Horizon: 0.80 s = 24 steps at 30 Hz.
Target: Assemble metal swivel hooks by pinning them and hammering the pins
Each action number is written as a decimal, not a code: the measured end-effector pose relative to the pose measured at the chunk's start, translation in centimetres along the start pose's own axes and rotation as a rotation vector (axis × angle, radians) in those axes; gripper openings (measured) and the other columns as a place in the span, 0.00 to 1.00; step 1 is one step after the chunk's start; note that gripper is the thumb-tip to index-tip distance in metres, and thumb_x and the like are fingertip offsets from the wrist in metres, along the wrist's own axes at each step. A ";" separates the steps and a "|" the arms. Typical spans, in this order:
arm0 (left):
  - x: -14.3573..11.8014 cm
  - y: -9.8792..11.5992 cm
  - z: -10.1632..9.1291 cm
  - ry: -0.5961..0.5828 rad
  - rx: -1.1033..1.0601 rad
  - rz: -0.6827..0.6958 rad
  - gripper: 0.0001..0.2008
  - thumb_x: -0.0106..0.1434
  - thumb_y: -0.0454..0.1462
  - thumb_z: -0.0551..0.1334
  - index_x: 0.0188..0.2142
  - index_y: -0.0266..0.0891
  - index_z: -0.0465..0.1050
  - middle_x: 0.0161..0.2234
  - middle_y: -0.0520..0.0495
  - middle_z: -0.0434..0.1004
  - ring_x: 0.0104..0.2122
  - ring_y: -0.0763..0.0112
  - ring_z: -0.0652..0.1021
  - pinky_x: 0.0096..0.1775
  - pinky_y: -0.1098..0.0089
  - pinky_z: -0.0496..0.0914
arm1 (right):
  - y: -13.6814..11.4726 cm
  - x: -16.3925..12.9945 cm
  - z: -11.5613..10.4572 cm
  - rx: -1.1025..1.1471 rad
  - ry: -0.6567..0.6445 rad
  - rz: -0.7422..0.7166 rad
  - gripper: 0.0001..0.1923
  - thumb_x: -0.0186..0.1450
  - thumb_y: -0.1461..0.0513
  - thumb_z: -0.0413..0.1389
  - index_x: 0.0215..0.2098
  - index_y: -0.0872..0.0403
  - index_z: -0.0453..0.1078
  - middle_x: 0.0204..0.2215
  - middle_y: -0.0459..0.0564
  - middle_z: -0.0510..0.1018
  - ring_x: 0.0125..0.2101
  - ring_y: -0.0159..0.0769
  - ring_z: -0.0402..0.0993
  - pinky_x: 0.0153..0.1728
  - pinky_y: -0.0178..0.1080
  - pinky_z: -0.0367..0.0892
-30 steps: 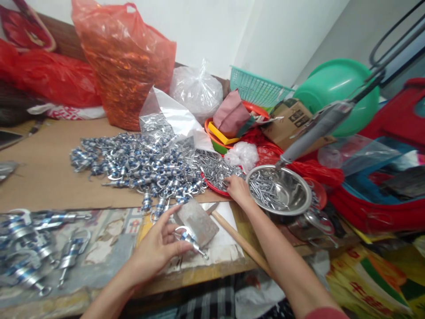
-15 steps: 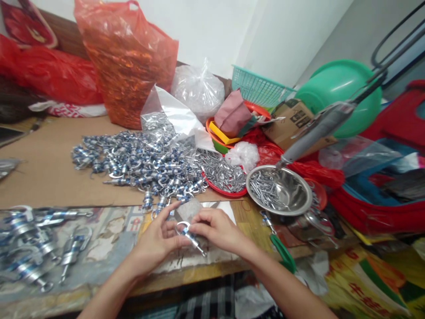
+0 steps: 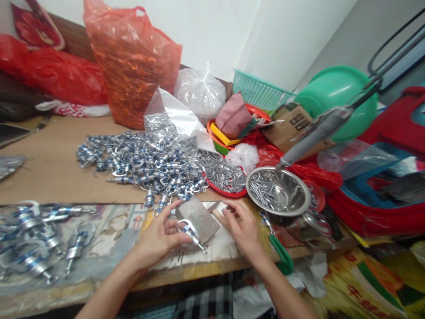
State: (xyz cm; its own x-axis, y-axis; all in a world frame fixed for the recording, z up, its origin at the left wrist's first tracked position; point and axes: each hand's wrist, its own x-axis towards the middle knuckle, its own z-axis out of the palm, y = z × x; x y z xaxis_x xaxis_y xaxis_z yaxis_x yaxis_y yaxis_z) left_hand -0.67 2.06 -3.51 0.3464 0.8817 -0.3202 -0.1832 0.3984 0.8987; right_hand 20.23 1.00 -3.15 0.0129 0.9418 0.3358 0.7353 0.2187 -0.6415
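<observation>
Lying on the near left of the wooden table (image 3: pixel 109 248) is a small bunch of silver and blue clips (image 3: pixel 36 241). Farther back, in the middle, a big pile of the same clips (image 3: pixel 139 161) spreads over brown cardboard (image 3: pixel 49 173), with a full orange bag (image 3: pixel 133 66) behind it.

The person's left hand (image 3: pixel 159 239) sits near the table's front edge. Its fingers (image 3: pixel 172 212) are curled a little, and the thumb and first fingers pinch one shiny clip (image 3: pixel 190 232). That clip rests against a grey stone block (image 3: pixel 199 219), which lies flat on the table just in front of the big pile.

The right hand (image 3: pixel 244 228) is just to the right of the block. Its fingers (image 3: pixel 232 210) are spread loosely and hold nothing I can see. The fingertips are right by a wooden handle (image 3: pixel 217 215) that pokes out beside the block; I cannot tell if they touch it.

Farther right, a red tray of small metal pieces (image 3: pixel 222 175) sits next to a steel bowl (image 3: pixel 279 190) with more metal bits inside. Green-handled pliers (image 3: pixel 280 252) lie at the table's near edge.
</observation>
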 end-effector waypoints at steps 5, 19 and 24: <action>0.0 0.0 0.0 0.004 0.010 -0.006 0.43 0.42 0.31 0.68 0.56 0.40 0.48 0.27 0.53 0.72 0.28 0.69 0.76 0.32 0.68 0.68 | 3.8 -2.2 -1.4 -0.346 -0.298 0.126 0.15 0.59 0.58 0.51 0.43 0.55 0.67 0.34 0.53 0.72 0.36 0.41 0.70 0.36 0.41 0.64; 0.0 -0.1 -0.2 -0.039 0.019 0.008 0.42 0.45 0.32 0.67 0.56 0.41 0.47 0.28 0.51 0.74 0.31 0.65 0.77 0.36 0.64 0.69 | -2.1 -4.3 -3.7 -0.141 -0.256 -0.279 0.24 0.63 0.68 0.44 0.57 0.45 0.54 0.40 0.49 0.73 0.37 0.34 0.71 0.37 0.36 0.67; 0.1 -0.2 -0.2 -0.022 0.019 0.008 0.43 0.43 0.32 0.68 0.56 0.41 0.48 0.27 0.52 0.74 0.29 0.67 0.77 0.35 0.65 0.69 | -2.1 -4.6 -3.0 -0.249 -0.322 -0.291 0.26 0.62 0.70 0.42 0.57 0.45 0.54 0.38 0.50 0.74 0.35 0.36 0.72 0.33 0.37 0.69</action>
State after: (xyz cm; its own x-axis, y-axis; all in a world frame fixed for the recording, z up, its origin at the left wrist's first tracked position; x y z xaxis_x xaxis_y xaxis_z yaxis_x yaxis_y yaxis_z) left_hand -0.81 2.14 -3.74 0.3654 0.8790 -0.3062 -0.1684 0.3860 0.9070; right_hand 20.70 -4.56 -1.29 -0.3980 0.8904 0.2210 0.8171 0.4535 -0.3559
